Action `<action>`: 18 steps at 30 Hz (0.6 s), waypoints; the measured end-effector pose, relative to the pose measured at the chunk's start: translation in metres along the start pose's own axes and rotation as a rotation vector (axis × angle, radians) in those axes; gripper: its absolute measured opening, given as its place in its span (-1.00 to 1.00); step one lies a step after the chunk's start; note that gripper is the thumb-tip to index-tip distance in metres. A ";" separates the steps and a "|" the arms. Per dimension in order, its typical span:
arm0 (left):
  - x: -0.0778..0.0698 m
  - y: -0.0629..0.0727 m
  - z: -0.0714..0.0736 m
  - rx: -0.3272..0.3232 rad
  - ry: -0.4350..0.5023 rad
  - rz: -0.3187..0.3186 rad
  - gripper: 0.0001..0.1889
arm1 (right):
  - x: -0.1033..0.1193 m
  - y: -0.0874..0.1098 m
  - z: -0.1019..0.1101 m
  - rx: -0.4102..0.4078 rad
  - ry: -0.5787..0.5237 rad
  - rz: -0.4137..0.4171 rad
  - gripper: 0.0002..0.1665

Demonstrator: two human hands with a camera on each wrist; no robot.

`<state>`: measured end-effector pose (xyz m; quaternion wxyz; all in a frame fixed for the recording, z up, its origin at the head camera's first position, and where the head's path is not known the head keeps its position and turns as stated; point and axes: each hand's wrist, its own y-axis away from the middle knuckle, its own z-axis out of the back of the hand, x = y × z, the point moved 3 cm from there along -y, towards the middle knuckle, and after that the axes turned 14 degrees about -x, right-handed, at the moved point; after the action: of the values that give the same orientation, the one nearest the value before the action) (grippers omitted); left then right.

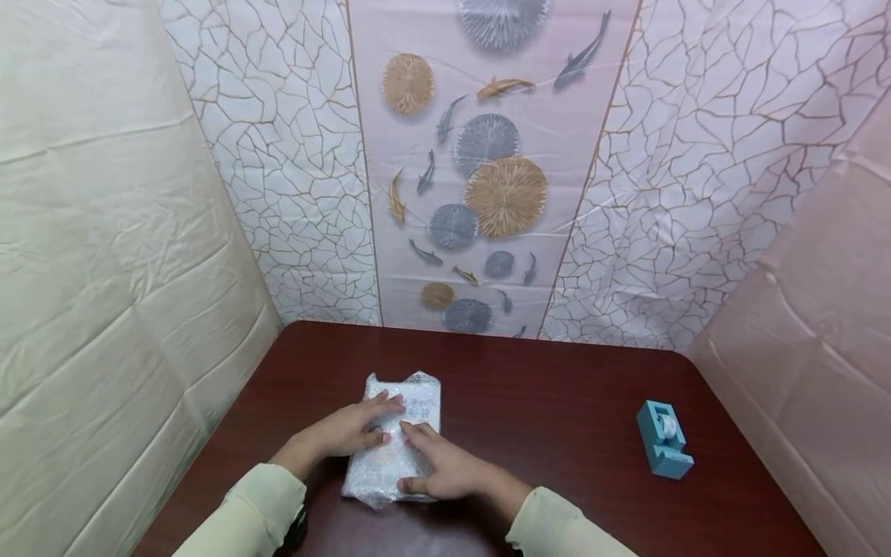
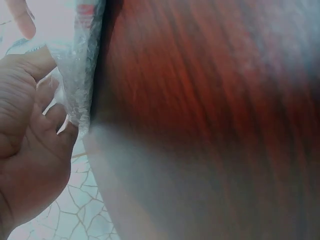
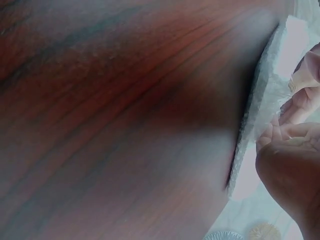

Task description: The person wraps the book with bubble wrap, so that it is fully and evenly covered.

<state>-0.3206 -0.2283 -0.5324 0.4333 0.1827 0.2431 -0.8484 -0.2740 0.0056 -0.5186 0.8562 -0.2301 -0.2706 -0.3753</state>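
A flat white box wrapped in bubble wrap [image 1: 390, 472] lies on the dark red table, left of the middle. My left hand [image 1: 348, 428] rests on its left side, fingers reaching over the top face. From the right, my right hand [image 1: 448, 464] lies on the wrap with its thumb spread toward the near end. In the left wrist view, the fingers of the left hand [image 2: 35, 135] touch the clear wrap [image 2: 80, 65] along the box's side. The right wrist view has the right hand [image 3: 287, 165] against the wrapped box [image 3: 265, 95].
A light blue tape dispenser [image 1: 664, 441] with a roll in it stands at the right of the table [image 1: 557, 402]. Pale cloth hangs on the left and right, and a patterned cloth [image 1: 473, 255] with fish and round shapes hangs behind the table's far edge.
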 end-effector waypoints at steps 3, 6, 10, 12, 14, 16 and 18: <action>-0.011 -0.001 0.006 0.022 -0.030 0.020 -0.43 | 0.002 -0.001 0.001 0.005 0.009 -0.007 0.18; -0.008 -0.003 0.003 0.033 -0.034 0.030 -0.41 | 0.001 0.000 0.002 0.009 0.018 -0.014 0.19; -0.006 -0.002 0.001 0.051 -0.001 0.054 -0.40 | 0.000 0.001 0.000 0.025 0.028 -0.022 0.19; -0.006 0.000 0.000 0.062 0.017 0.064 -0.39 | 0.000 0.001 -0.001 0.034 0.032 -0.020 0.19; -0.007 0.002 0.000 0.068 0.020 0.061 -0.38 | 0.001 0.001 -0.001 0.035 0.037 -0.013 0.19; -0.009 0.002 0.002 0.066 0.025 0.059 -0.37 | 0.000 0.001 0.000 0.029 0.042 -0.002 0.19; -0.010 0.002 0.003 0.063 0.028 0.060 -0.37 | 0.000 0.000 0.000 0.022 0.043 0.007 0.19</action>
<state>-0.3137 -0.2244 -0.5254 0.4490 0.2155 0.2169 -0.8396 -0.2738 0.0057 -0.5182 0.8655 -0.2135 -0.2551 -0.3744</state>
